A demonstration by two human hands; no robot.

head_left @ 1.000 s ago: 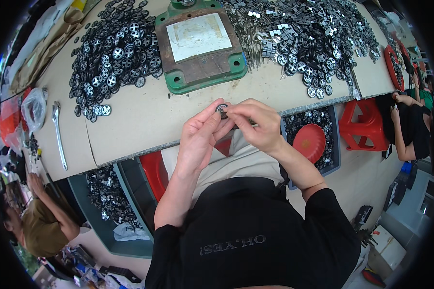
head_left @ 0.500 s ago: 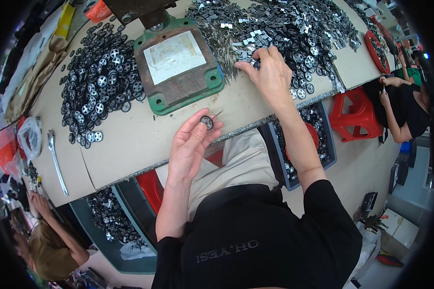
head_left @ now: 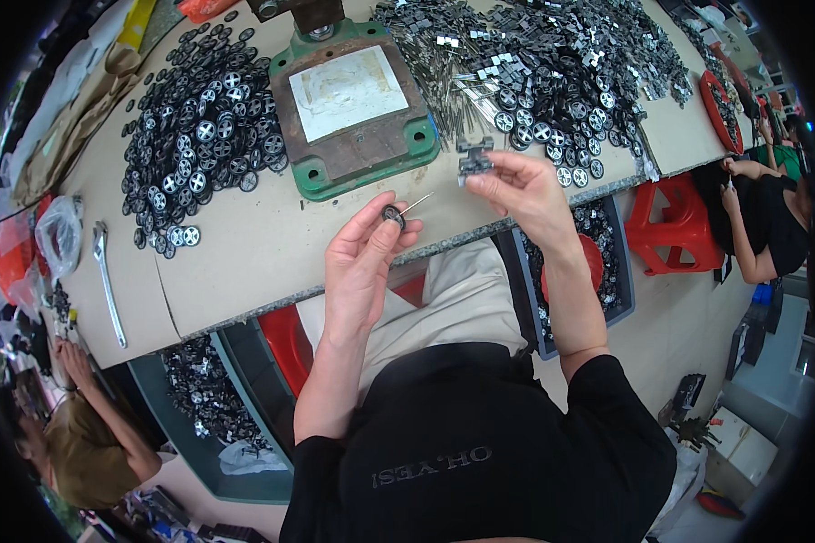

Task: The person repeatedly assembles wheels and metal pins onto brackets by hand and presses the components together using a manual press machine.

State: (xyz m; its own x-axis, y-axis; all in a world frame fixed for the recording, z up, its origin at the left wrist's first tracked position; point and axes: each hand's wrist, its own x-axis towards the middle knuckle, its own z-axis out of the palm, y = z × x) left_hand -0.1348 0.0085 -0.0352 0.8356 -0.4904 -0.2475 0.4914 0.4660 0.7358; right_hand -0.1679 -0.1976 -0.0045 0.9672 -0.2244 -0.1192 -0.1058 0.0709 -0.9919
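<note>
Your L hand point(head_left: 360, 258) has thumb & fingers clamped on a small round black plastic wheel w/ silver spokes point(head_left: 392, 214), held over the near edge of the pale tan counter point(head_left: 235, 281). A thin straight metal pin point(head_left: 417, 202) sticks out from the wheel, up & toward your R. Your R hand point(head_left: 532, 195) — thumb & fingers pinched together on a small blocky dark-grey plastic part point(head_left: 474, 163) — is near the pin's tip, w/ a gap btwn pin & part.

Beyond your hands stands a green-and-brown metal press base point(head_left: 321, 187) w/ a white rectangular plate point(head_left: 347, 93) on top. L of it you've got a big heap of black-and-silver wheels point(head_left: 204, 136); R of it, loose metal pins point(head_left: 426, 86), then a heap of grey plastic parts point(head_left: 561, 50) w/ more wheels along its near side. Far L on the counter: a long silver adjustable wrench point(head_left: 109, 281). Below the counter's edge, your R forearm partly covers a red scalloped dish point(head_left: 594, 257) in a blue-grey plastic bin point(head_left: 623, 311).
</note>
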